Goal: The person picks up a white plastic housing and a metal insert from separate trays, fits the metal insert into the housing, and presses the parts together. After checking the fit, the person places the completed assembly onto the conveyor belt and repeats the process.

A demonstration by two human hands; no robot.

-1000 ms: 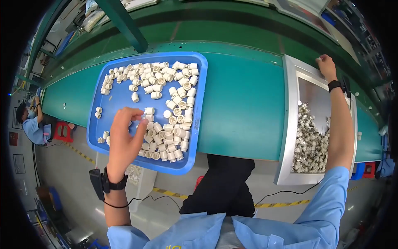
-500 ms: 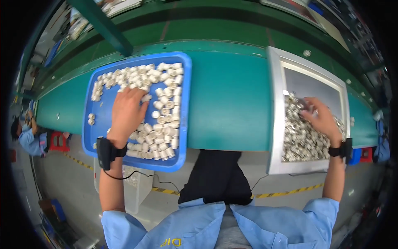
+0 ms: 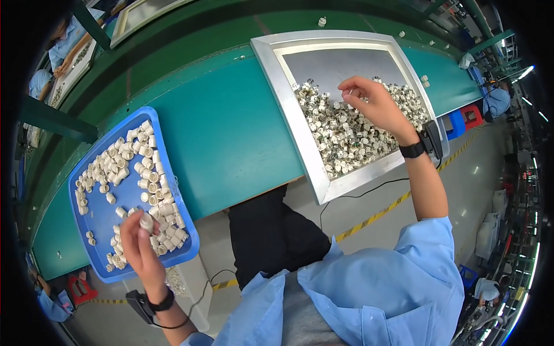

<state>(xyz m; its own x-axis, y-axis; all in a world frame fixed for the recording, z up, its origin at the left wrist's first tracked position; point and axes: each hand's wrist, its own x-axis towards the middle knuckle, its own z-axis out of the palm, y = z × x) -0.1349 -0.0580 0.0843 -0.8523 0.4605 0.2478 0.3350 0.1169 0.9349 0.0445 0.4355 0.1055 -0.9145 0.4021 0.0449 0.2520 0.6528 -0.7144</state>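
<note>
My left hand [image 3: 143,254] is at the near side of a blue plastic tray [image 3: 103,219]. Its thumb and fingers pinch a white cylindrical plastic cap [image 3: 146,222]. Many similar hollow white caps [image 3: 115,164] lie loose in that tray, thickest along its far and right sides. On the right, my right hand [image 3: 378,106] hovers over a silver-framed tray [image 3: 288,121] holding a heap of small white-and-metal parts [image 3: 346,135]. Its fingers are curled with the tips close together; whatever may be between them is too small to make out.
Green bench surface [image 3: 225,127] lies between the trays. A few loose parts [image 3: 322,22] rest beyond the silver frame. A translucent bin [image 3: 193,288] stands below the blue tray. Cables trail from both wristbands. Co-workers [image 3: 496,101] sit along the line, and a green post [image 3: 60,118] rises at far left.
The view has turned to the right. My left hand has drawn back toward the near side of the blue tray with a cap in its fingers. My right hand has lifted off the parts heap.
</note>
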